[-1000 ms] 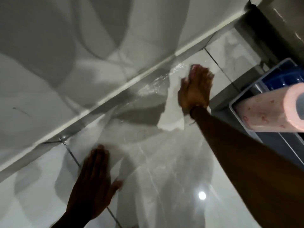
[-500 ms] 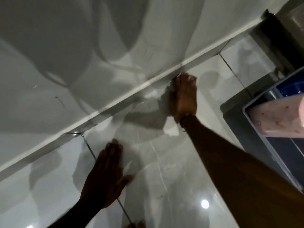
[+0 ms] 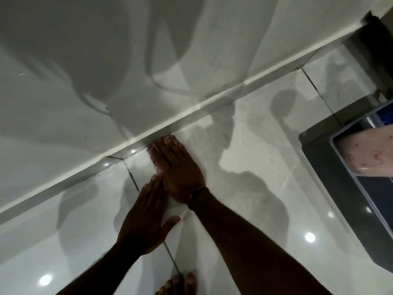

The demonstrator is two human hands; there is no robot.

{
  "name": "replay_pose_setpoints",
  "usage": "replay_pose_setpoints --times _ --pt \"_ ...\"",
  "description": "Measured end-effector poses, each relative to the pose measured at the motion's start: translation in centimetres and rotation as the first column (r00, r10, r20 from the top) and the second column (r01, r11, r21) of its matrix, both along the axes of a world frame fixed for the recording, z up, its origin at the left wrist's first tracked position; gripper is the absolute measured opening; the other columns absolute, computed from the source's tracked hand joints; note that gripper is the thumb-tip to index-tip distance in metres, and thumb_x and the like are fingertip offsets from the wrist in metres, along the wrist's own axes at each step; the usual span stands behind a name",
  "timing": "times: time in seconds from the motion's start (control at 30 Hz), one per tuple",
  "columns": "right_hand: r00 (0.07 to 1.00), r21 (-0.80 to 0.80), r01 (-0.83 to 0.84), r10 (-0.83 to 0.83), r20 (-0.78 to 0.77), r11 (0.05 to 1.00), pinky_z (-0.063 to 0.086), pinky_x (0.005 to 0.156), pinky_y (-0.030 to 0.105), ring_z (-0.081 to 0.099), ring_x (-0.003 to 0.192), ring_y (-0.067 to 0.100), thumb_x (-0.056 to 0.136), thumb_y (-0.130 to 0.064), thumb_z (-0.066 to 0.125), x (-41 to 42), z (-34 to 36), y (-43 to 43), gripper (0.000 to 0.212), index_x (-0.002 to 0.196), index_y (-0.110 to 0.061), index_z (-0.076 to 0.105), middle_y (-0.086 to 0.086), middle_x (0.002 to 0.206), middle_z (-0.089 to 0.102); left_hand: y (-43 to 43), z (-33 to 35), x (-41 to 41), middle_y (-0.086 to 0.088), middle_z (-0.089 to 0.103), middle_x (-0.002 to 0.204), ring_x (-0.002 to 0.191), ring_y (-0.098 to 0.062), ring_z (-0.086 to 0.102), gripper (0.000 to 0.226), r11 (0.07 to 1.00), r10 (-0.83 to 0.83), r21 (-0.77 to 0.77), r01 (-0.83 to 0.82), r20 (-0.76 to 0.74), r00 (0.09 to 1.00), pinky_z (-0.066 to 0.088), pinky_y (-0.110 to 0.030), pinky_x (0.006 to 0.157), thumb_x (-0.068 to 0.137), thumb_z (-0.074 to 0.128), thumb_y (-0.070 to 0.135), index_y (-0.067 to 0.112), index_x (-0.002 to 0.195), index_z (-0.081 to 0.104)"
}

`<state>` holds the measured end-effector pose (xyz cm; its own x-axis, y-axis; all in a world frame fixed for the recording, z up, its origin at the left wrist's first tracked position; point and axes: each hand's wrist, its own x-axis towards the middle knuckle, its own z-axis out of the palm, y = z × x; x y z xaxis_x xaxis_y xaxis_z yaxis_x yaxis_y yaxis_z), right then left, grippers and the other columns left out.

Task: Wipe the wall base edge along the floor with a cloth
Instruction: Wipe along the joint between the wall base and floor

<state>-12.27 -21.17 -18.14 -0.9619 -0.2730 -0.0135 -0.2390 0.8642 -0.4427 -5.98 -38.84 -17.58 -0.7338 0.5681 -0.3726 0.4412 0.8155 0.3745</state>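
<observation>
Right hand [image 3: 177, 173], flat and palm-down with fingers spread, presses a thin whitish cloth [image 3: 153, 155] against the floor, fingertips touching the pale skirting strip at the wall base [image 3: 131, 143]; only a sliver of the cloth shows by the fingers. The hand has slid leftward along the strip from a second ago, so that stretch is presumably wiped. Left hand [image 3: 144, 216], open and empty, lies flat on the glossy grey floor tile [image 3: 244, 167], now just beside the right wrist. A grey bin with a pink roll [image 3: 365, 154] sits well apart, right.
</observation>
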Motion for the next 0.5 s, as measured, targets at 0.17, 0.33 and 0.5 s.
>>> replay_pose_setpoints --times 0.17,0.33,0.5 --pt "0.949 0.053 -0.301 0.305 -0.082 0.952 0.025 0.132 0.052 0.031 0.16 0.034 0.098 0.0 0.043 -1.5 -0.2 4.0 0.061 0.157 -0.019 0.047 0.008 0.167 0.044 -0.5 0.0 0.1 -0.012 -0.003 0.177 0.165 -0.026 -0.003 0.097 1.0 -0.015 0.022 0.015 -0.005 1.0 -0.005 -0.033 0.131 0.099 0.021 0.077 0.011 0.167 0.001" --pt "0.99 0.116 -0.064 0.077 -0.115 0.991 0.033 0.128 0.059 0.045 0.152 0.037 0.093 0.003 0.056 -4.5 0.2 16.6 0.059 0.15 -0.012 0.056 0.012 0.159 0.053 -0.9 -0.1 -0.2 -0.01 0.0 0.178 0.165 -0.027 0.004 0.094 0.997 -0.039 0.072 0.04 -0.012 0.999 0.005 -0.039 0.131 0.1 0.023 0.072 0.009 0.167 0.005" --pt "0.898 0.215 0.437 -0.436 -0.055 0.873 0.026 0.131 0.057 0.035 0.157 0.037 0.098 0.003 0.044 -5.9 1.4 27.0 0.056 0.152 -0.009 0.052 0.019 0.163 0.046 -1.8 -0.1 -0.5 -0.011 0.005 0.178 0.164 -0.027 0.006 0.096 0.996 -0.075 0.041 0.075 -0.002 0.997 0.009 -0.037 0.13 0.099 0.019 0.074 0.006 0.166 0.014"
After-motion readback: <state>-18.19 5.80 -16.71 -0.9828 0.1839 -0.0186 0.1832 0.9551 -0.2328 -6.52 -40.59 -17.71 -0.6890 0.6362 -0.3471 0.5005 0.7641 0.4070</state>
